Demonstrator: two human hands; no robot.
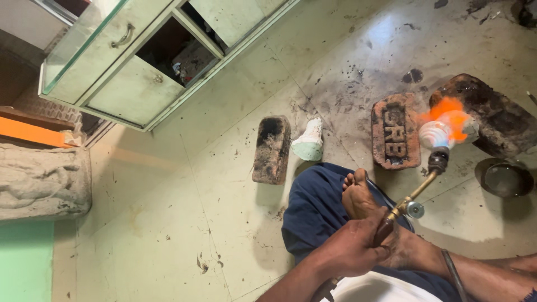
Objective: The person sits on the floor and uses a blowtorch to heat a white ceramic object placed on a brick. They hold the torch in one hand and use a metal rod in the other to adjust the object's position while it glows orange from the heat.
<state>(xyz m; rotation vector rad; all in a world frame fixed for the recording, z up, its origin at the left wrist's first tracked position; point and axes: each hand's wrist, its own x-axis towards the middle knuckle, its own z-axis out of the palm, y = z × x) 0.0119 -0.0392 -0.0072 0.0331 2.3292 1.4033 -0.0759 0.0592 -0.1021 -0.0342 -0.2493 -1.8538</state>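
Observation:
My left hand (352,249) is closed around the handle of a brass gas torch (411,201), low in the middle of the view. The torch's dark nozzle (438,159) points up and to the right. An orange flame (447,117) plays over a white ribbed lump (435,135) lying between a red brick (394,131) and a large blackened brick (492,114). A dark hose (454,274) runs off behind the hand. My bare foot (357,196) rests on blue cloth (313,212) just under the torch. My right hand is out of sight.
A sooty brick (272,148) stands on the stained floor with a white and green lump (309,141) beside it. A dark metal bowl (503,179) sits at the right. A pale green cabinet (128,61) and a carved stone slab (39,182) are at the left.

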